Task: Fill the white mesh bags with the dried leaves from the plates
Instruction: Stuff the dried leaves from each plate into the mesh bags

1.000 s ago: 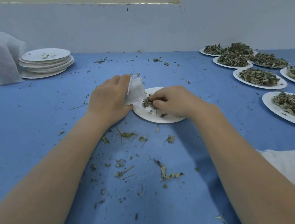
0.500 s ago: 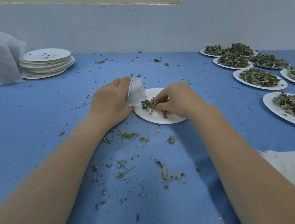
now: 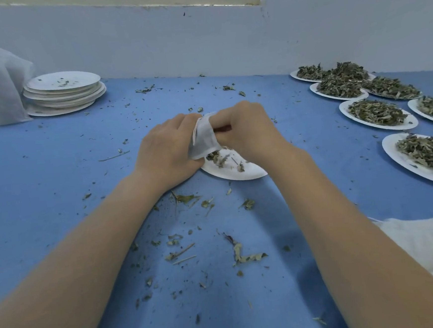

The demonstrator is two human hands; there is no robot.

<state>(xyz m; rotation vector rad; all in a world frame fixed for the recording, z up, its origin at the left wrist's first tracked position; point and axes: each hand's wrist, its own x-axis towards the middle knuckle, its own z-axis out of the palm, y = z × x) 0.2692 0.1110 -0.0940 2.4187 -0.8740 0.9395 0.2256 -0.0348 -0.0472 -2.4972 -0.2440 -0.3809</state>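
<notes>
Head view: right hand [image 3: 246, 130] has come up off the plate [image 3: 247, 173] since half a second ago and is now at the mouth of the white mesh bag [image 3: 203, 139], fingers closed together and pushed into the opening. Whether leaves are pinched in them I can't tell, the fingertips are hidden by the bag. Left hand [image 3: 167, 149] is clamped on the bag's left edge, same grip as before, holding it tilted, mouth toward the right hand, bottom corner hanging just over the plate's near-left rim.

Read: a pinch is going in, so this is mid-fill.

Directly under the grip, the plate is nearly bare, only a few dried leaves [image 3: 217, 157] left just below the bag. One or two more pinches should clear it.

Well right of the grip: several full plates [image 3: 377, 112] untouched. Far left: stack of emptied plates [image 3: 64, 91]. Most of the job is likely still ahead.
</notes>
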